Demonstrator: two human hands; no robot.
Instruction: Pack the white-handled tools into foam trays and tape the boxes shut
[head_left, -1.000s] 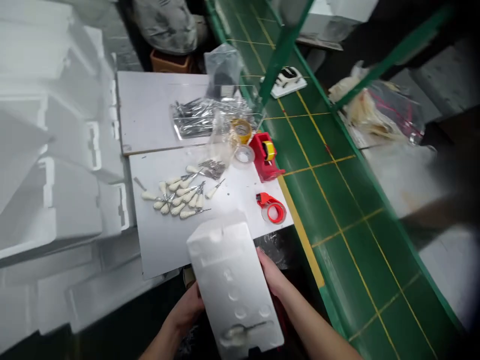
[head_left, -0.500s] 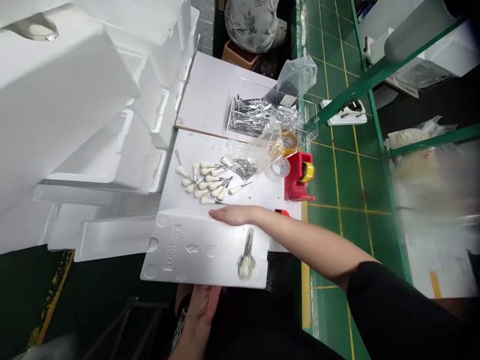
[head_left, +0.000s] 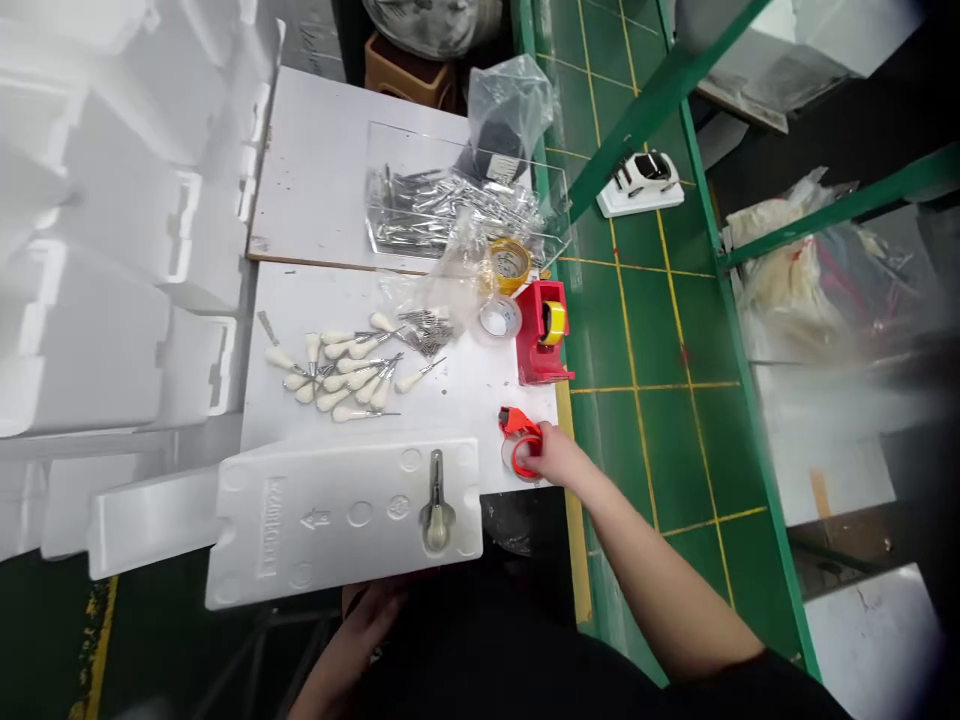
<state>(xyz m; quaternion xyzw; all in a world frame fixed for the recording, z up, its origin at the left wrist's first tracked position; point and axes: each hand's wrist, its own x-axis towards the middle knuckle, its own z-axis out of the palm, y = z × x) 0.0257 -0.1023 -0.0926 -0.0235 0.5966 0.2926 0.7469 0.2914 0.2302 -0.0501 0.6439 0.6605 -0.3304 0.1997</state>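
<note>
My right hand (head_left: 559, 458) is closed on a red hand-held tape dispenser (head_left: 519, 440) at the table's front right corner, its thumb and fingers at the tape roll. A white foam box (head_left: 337, 515) with raised lettering and an arrow lies at the table's front edge, partly overhanging it. In a hollow of its face sits a small tool (head_left: 437, 515) with a pale bulb handle and metal shaft. Below the box's near edge is my left hand (head_left: 371, 615), dim and blurred, its fingers not clear. Behind the box lie several pale-handled tools (head_left: 352, 375) in a loose pile.
A clear bin (head_left: 450, 215) of metal parts stands at the back, with plastic bags beside it. Tape rolls (head_left: 510, 265) and a red tape stand (head_left: 541, 335) are along the right. White foam boxes (head_left: 120, 260) stack up on the left. A green rail (head_left: 637, 140) crosses the green mat (head_left: 667, 330).
My right hand has left the top of the foam box and taken hold of the red tape dispenser. My left hand has moved down and left. The view has shifted right.
</note>
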